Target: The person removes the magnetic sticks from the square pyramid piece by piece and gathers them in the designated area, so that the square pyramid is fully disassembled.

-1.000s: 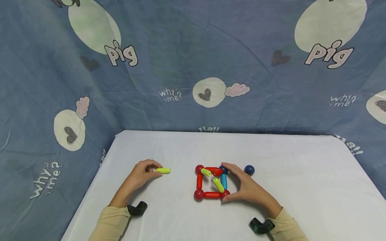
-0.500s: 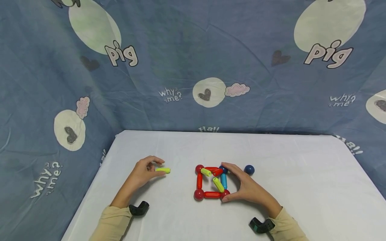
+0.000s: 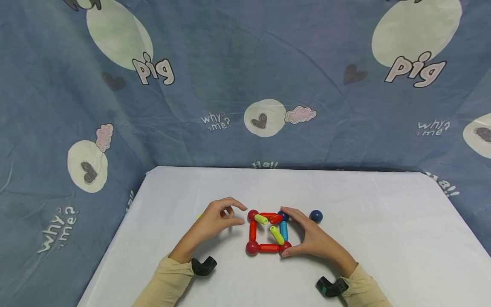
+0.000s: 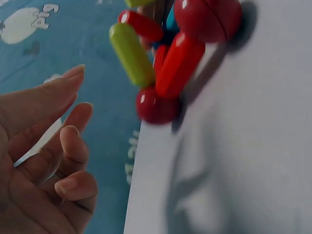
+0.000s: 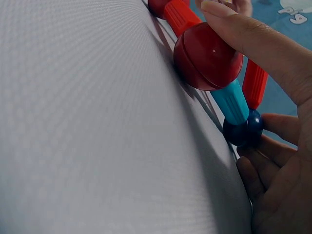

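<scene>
A square frame of balls and sticks lies on the table, with red balls [image 3: 252, 247], red sticks [image 3: 269, 248] and a light blue stick [image 3: 284, 230] on its right side. Yellow-green sticks [image 3: 277, 235] and a short red stick [image 3: 276, 219] slant up from its corners. My right hand [image 3: 316, 238] grips the right side, thumb on the near red ball [image 5: 208, 56] and fingers at the dark blue ball [image 5: 242, 128]. My left hand [image 3: 215, 218] hovers just left of the far-left red ball [image 4: 157, 106], thumb and fingers apart, holding nothing.
A loose dark blue ball [image 3: 316, 216] sits to the right of the frame. Behind my left hand a bit of a loose yellow-green stick [image 3: 199, 216] shows. The white table [image 3: 368, 213] meets a blue printed cloth [image 3: 326, 145] at its far edge.
My left hand has let go of the loose yellow-green stick and moved right, towards the frame. My right hand has kept its grip in the same place.
</scene>
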`<move>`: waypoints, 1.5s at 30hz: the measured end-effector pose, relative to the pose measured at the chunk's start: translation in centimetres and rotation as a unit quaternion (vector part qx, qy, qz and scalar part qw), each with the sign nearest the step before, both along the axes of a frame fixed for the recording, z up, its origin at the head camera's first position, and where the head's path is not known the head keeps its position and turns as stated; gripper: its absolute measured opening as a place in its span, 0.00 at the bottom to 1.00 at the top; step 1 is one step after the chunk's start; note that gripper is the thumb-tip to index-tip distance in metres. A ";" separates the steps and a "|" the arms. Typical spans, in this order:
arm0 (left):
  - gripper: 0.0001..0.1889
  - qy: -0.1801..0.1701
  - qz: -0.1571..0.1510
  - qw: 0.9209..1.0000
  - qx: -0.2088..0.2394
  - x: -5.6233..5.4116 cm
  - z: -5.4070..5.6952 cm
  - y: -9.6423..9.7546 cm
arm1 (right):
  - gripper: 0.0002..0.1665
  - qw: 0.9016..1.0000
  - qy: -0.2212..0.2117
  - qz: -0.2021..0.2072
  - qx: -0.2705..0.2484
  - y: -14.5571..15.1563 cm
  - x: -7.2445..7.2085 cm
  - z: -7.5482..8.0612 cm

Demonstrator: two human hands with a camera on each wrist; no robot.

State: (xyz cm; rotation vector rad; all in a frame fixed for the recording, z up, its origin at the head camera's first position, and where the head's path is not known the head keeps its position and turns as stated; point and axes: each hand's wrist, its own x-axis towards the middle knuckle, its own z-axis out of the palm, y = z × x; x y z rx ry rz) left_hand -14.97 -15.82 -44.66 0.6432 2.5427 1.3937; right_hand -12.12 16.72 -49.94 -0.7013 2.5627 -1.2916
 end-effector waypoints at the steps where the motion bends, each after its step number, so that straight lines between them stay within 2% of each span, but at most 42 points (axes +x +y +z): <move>1: 0.17 -0.002 -0.007 1.000 0.002 0.0 0.0 0.5 | 0.66 1.000 0.001 0.000 0.000 0.0 0.0 0.0; 8: 0.17 -0.001 -0.041 0.999 -0.010 -0.5 -0.9 3.1 | 0.66 1.000 -0.002 0.002 -0.002 -0.1 0.0 -0.1; 14: 0.15 -0.010 -0.048 0.998 -0.026 -0.4 -2.0 4.3 | 0.67 1.000 -0.005 0.007 -0.007 0.0 0.0 0.0; 25: 0.12 -0.011 -0.033 0.999 -0.012 -0.8 -2.7 4.4 | 0.67 1.000 -0.004 0.003 0.000 0.0 0.0 0.2; 35: 0.10 -0.012 -0.023 1.000 -0.004 -0.7 -2.7 4.7 | 0.67 1.000 -0.001 0.005 0.001 0.0 0.0 0.0; 45: 0.09 -0.034 -0.019 0.999 0.008 -0.5 -2.6 4.4 | 0.67 1.000 0.000 0.002 -0.001 -0.1 0.0 0.0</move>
